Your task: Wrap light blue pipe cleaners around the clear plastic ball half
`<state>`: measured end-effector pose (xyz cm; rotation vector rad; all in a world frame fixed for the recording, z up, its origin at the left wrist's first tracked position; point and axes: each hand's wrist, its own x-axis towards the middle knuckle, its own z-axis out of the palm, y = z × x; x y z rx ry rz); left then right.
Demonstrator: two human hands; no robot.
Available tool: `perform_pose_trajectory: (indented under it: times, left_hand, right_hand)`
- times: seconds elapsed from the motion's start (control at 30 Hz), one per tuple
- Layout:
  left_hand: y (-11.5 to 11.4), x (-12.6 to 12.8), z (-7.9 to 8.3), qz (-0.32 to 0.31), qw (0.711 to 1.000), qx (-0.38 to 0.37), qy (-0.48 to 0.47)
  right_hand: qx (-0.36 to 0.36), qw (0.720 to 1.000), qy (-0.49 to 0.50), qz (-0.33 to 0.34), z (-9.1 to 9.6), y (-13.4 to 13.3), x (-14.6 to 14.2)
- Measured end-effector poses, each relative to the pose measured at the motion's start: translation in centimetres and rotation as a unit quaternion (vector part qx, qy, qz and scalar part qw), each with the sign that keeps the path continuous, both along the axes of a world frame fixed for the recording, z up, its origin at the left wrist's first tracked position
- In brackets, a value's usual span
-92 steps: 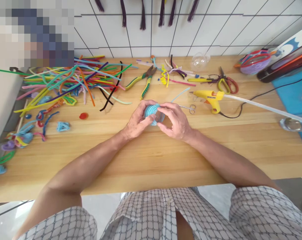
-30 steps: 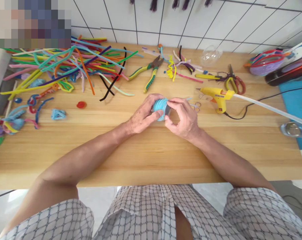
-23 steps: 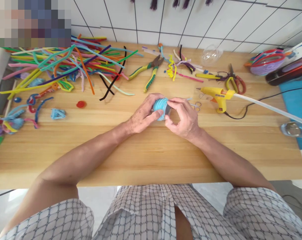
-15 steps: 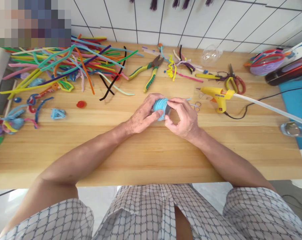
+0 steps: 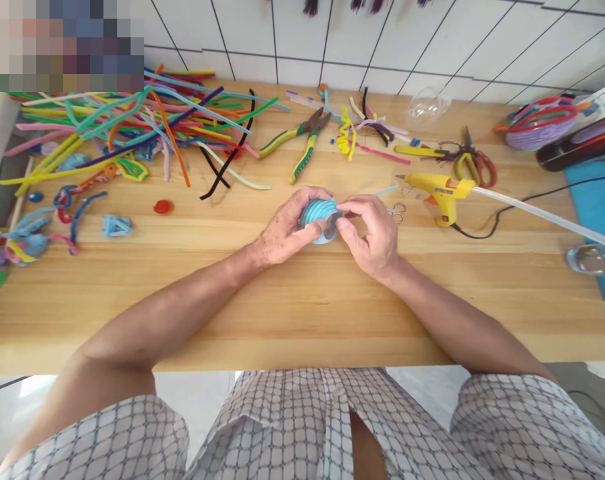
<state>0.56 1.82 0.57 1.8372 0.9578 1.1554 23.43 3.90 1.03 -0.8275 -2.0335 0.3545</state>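
Observation:
A small round container (image 5: 331, 227), clear or grey at its open-looking end, is wrapped in coils of light-blue pipe cleaner (image 5: 318, 212). My left hand (image 5: 293, 230) is closed around its left side, thumb along the front. At its right edge, my right hand (image 5: 369, 233) pinches with thumb and index finger at the rim, on what looks like the pipe cleaner. A light-blue tail sticks out beyond the right hand's knuckles, toward the glue gun's tip. Exactly what lies between the right fingertips is partly hidden.
Loose pipe cleaners (image 5: 132, 127) are heaped at the back left. Pliers (image 5: 302, 143) lie beyond my hands. To the right are a yellow glue gun (image 5: 439, 193) with its cord, small scissors (image 5: 398, 213), larger scissors (image 5: 469, 167) and a glass jar (image 5: 587, 259). A red cap (image 5: 163, 207) lies left.
The wrapped container has turned a little, showing more of its end. My right thumb has closed in toward the index finger, and more of the blue tail shows beyond that hand.

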Motion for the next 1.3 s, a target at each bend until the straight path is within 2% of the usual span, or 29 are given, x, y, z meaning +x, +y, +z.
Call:
perform_pose_trajectory:
  times: [0.13,0.3,0.83,1.3]
  left_hand:
    - [-0.02,0.22,-0.02,-0.010,0.999,0.051,0.010]
    - [0.04,0.36,-0.06,-0.013,0.996,0.089,0.023]
    - [0.00,0.51,0.29,-0.009,0.997,0.073,0.018]
    - [0.25,0.46,-0.33,-0.014,0.998,0.053,0.017]
  right_hand:
    - [-0.017,0.999,0.042,-0.003,0.17,0.13,-0.28]
    - [-0.043,0.998,0.046,-0.003,0.41,0.17,-0.29]
    - [-0.066,0.997,0.032,-0.018,0.43,0.12,-0.19]
    - [-0.071,0.997,0.031,-0.020,0.33,0.16,-0.16]
